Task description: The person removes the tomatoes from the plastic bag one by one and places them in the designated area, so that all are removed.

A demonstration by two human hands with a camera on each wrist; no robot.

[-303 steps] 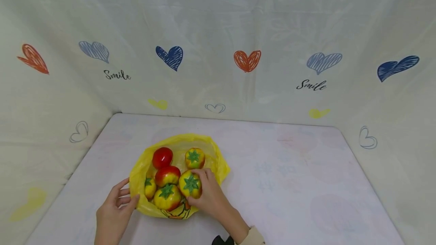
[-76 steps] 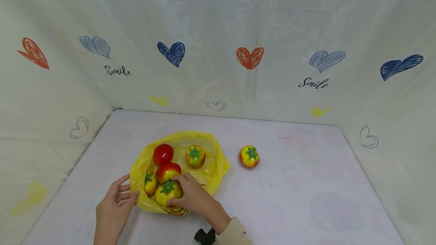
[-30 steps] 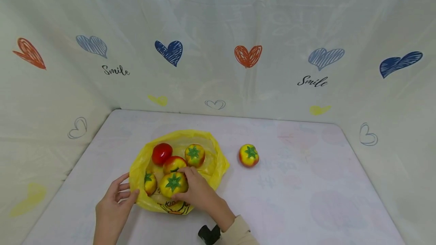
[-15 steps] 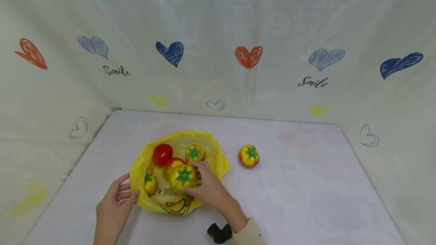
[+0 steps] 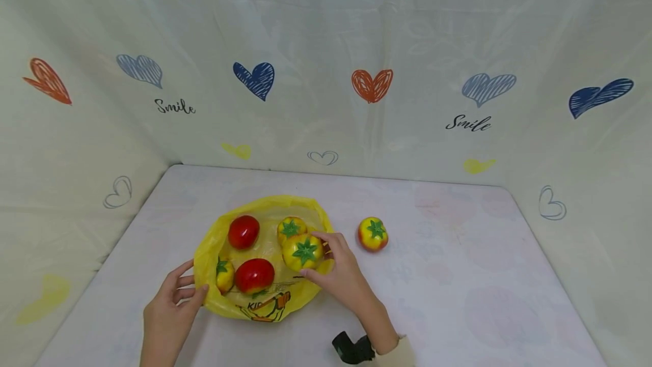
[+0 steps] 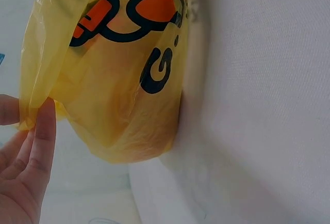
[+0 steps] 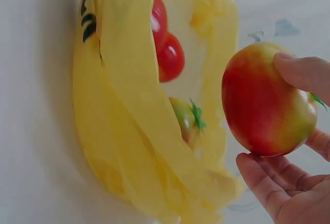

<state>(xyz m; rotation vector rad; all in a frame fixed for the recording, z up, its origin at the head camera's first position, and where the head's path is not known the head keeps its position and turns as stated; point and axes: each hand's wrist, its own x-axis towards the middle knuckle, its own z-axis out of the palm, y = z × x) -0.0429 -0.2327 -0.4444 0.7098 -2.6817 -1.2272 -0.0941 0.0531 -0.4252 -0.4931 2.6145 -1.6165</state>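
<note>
A yellow plastic bag (image 5: pixel 325 221) stands with its mouth wide open at the left of the table. My left hand (image 5: pixel 170 313) pinches its left rim between thumb and fingers, as the left wrist view confirms. My right hand (image 5: pixel 346 276) grips a glossy yellow-red tomato (image 5: pixel 300 254) with a green star-shaped top. In the right wrist view the held tomato (image 7: pixel 265 100) is raised outside the bag's wall. Inside the bag lie two red tomatoes, one farther back (image 5: pixel 243 232) and one nearer (image 5: pixel 254 276), plus a yellowish one (image 5: pixel 290 226) partly hidden and a small one (image 5: pixel 224 276) at the left.
To the right of the bag, a yellow-red tomato (image 5: pixel 373 234) sits on the white table (image 5: pixel 448 287). A black wrist-worn device (image 5: pixel 351 348) shows by the right sleeve (image 5: pixel 399 355). A pale curtain (image 5: pixel 326 27) with printed hearts encloses the table's back and sides.
One tomato went from the bag to the table earlier. Since then my right hand has taken another and lifted it rightward; a tomato inside has rolled nearer, red side up. The left hand stays put.
</note>
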